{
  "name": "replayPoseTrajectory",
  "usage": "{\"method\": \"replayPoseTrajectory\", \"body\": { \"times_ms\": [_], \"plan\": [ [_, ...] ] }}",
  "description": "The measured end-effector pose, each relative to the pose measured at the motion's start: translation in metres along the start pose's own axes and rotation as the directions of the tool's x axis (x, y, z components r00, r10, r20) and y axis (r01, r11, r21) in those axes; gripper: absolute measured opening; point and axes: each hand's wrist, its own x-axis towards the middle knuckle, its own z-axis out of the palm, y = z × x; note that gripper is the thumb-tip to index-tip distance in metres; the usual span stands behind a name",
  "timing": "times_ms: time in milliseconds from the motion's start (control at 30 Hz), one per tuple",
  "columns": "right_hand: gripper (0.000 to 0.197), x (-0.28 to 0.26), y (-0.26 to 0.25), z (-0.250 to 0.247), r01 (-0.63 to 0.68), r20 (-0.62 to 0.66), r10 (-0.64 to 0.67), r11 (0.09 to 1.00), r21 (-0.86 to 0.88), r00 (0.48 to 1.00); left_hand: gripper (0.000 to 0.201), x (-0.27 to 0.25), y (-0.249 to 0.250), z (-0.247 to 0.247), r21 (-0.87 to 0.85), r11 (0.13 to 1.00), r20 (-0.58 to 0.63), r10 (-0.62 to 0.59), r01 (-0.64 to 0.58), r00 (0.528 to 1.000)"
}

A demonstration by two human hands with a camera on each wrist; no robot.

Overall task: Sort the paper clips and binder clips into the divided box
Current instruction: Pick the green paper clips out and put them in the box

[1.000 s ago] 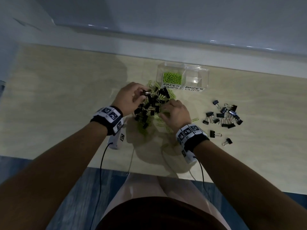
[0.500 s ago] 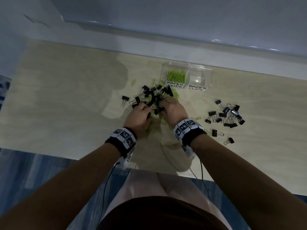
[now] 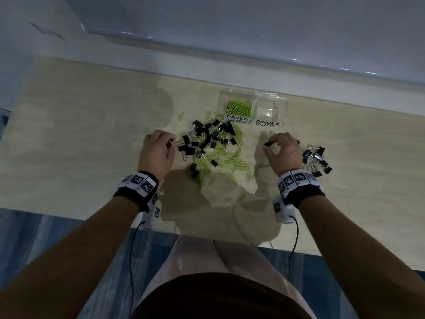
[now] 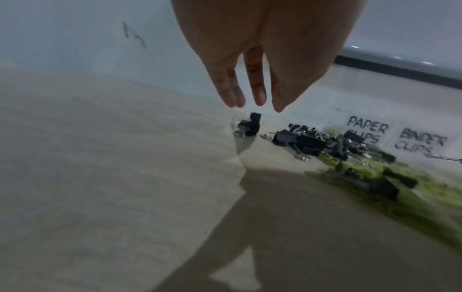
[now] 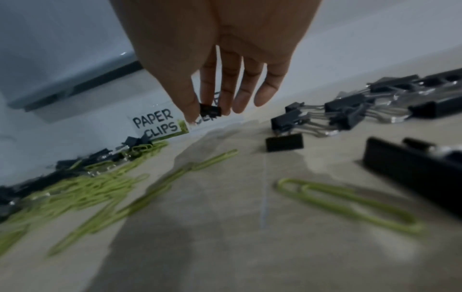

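A mixed heap of black binder clips (image 3: pixel 211 139) and green paper clips (image 3: pixel 226 161) lies on the table in front of the clear divided box (image 3: pixel 284 104). Its "PAPER CLIPS" cell (image 3: pixel 238 108) holds green clips; the "BINDER CLIPS" cell (image 3: pixel 271 110) looks bare. My left hand (image 3: pixel 171 143) is at the heap's left edge. In the left wrist view its fingers (image 4: pixel 258 96) hang just above a lone binder clip (image 4: pixel 248 126) without holding it. My right hand (image 3: pixel 270 143) is right of the heap, below the box. It pinches a small black binder clip (image 5: pixel 210 110) between thumb and forefinger.
A separate group of binder clips (image 3: pixel 316 158) lies right of my right hand. Loose green paper clips (image 5: pixel 350 203) are scattered under and in front of that hand. A wall ledge (image 3: pixel 230 72) runs behind the box. The table's near edge (image 3: pixel 207 236) is by my lap.
Both hands were together in the heap. They have drawn apart: the left went to the heap's left edge, the right went right carrying a binder clip.
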Motion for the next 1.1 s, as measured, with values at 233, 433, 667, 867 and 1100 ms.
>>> {"method": "replayPoseTrajectory", "body": {
  "times_ms": [233, 433, 667, 867, 1100],
  "plan": [
    [0.025, 0.008, -0.042, 0.022, 0.299, 0.188, -0.276, 0.948, -0.106, 0.943, 0.038, 0.000, 0.037, 0.025, 0.039, 0.963, 0.315, 0.240, -0.265, 0.918],
    [0.043, 0.024, -0.065, 0.036, 0.361, 0.401, -0.278, 0.921, -0.148, 0.873, 0.037, 0.010, 0.044, 0.029, 0.071, 0.929, 0.407, 0.306, -0.364, 0.861],
    [0.029, 0.024, -0.060, 0.030, 0.385, 0.441, -0.298, 0.915, -0.123, 0.847, 0.031, 0.009, 0.035, 0.015, -0.088, 0.983, 0.173, 0.174, -0.160, 0.969],
    [0.011, 0.006, -0.025, 0.011, 0.232, 0.159, -0.233, 0.972, 0.030, 0.959, 0.027, -0.014, 0.006, 0.011, 0.015, 0.992, 0.094, 0.123, -0.125, 0.988],
    [0.022, -0.011, 0.008, 0.001, 0.085, -0.030, -0.089, 0.990, -0.114, 0.996, 0.028, -0.029, 0.008, 0.029, -0.050, 0.934, 0.321, 0.351, -0.354, 0.880]
  ]
}}
